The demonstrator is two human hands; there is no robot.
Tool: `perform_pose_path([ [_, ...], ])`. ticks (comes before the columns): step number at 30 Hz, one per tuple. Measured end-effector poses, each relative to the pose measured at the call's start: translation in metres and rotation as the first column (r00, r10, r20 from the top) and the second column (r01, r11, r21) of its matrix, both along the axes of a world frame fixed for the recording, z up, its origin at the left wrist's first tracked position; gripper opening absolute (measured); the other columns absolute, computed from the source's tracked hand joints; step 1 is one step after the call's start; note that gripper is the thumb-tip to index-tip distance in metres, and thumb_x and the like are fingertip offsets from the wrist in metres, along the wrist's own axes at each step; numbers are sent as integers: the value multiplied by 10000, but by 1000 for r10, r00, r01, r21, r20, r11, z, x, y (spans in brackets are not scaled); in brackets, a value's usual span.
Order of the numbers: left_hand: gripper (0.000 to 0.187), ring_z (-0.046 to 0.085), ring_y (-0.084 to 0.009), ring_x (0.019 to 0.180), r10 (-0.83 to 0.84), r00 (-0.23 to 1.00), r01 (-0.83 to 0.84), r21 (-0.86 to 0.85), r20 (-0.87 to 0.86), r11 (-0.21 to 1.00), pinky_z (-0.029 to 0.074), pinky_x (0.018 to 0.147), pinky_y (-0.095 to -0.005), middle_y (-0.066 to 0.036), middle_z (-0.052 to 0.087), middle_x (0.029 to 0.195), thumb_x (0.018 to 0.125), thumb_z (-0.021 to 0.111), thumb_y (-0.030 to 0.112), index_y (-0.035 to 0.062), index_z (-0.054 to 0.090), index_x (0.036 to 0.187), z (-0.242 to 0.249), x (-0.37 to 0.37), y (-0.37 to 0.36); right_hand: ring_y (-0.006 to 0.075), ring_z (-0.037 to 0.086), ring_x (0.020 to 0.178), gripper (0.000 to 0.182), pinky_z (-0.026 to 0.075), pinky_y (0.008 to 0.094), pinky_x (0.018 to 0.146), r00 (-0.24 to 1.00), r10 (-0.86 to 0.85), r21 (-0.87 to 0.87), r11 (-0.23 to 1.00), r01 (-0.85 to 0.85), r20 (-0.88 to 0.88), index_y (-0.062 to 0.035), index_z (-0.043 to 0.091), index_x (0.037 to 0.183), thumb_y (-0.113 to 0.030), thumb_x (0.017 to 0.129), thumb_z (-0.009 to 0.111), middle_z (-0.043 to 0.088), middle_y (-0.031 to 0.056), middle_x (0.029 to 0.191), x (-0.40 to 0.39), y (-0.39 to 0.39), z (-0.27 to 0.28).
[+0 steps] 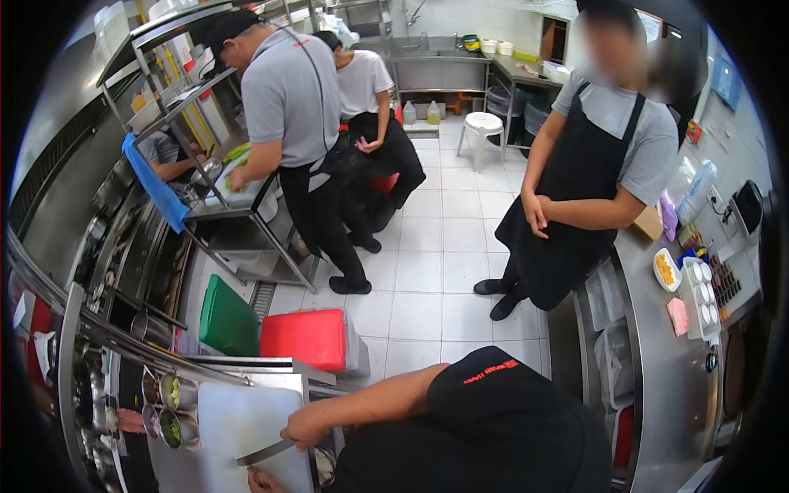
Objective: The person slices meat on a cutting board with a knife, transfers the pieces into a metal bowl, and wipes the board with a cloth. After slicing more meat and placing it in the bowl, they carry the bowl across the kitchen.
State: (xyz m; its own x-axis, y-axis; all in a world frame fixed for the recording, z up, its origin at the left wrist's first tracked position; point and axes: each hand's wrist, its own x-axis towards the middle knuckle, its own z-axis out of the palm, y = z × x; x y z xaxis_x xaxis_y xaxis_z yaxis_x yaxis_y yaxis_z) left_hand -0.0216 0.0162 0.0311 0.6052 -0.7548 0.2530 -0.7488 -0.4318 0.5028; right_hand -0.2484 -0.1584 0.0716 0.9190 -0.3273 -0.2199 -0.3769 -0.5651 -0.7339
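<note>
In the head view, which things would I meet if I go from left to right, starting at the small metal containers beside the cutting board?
Small metal containers → white cutting board → white stool → white dish with orange contents.

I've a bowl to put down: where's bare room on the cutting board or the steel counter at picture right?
The cutting board is bare at its upper end, between metal cups and right hand; knife and left hand crowd the lower end. The steel counter is bare below the pink cloth; dish and tray crowd above.
</note>
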Motion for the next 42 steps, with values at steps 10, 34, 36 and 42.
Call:
perform_pose_path([
  [10, 297, 611, -328, 1102, 64, 992, -90, -263, -108, 961, 470, 986, -420, -196, 659, 1172, 998, 577, 147, -23, 638, 1235, -47, -1, 15, 418, 688, 933, 435, 535, 518, 797, 988, 152, -111, 983, -148, 28, -35, 597, 1240, -345, 938, 638, 708, 215, 941, 27, 9, 9],
  [34, 290, 561, -315, 1101, 141, 989, -122, -301, 44, 946, 477, 954, -434, -110, 587, 1170, 779, 790, 228, 148, 696, 1041, -33, -9, 2, 449, 676, 770, 288, 519, 538, 674, 1000, 14, -281, 960, -9, 15, 2, 512, 1062, -275, 1012, 569, 705, 216, 801, 27, -2, 22],
  [36, 287, 567, -321, 1088, 155, 985, -122, -322, 77, 939, 471, 954, -439, -116, 594, 1146, 771, 789, 232, 148, 701, 1030, -31, -11, 0, 439, 680, 754, 294, 522, 530, 662, 998, 40, -303, 953, -23, 51, -1, 521, 1074, -283, 1011, 571, 708, 204, 793, 31, 0, 34],
  [42, 240, 585, -313, 1045, 108, 985, -73, -242, 131, 967, 465, 887, -435, -102, 610, 1075, 777, 774, 233, 169, 704, 997, -29, -10, 1, 427, 685, 743, 300, 526, 518, 650, 988, 148, -381, 917, -119, 46, -23, 536, 1092, -310, 1010, 567, 716, 193, 806, 43, 2, 45],
])
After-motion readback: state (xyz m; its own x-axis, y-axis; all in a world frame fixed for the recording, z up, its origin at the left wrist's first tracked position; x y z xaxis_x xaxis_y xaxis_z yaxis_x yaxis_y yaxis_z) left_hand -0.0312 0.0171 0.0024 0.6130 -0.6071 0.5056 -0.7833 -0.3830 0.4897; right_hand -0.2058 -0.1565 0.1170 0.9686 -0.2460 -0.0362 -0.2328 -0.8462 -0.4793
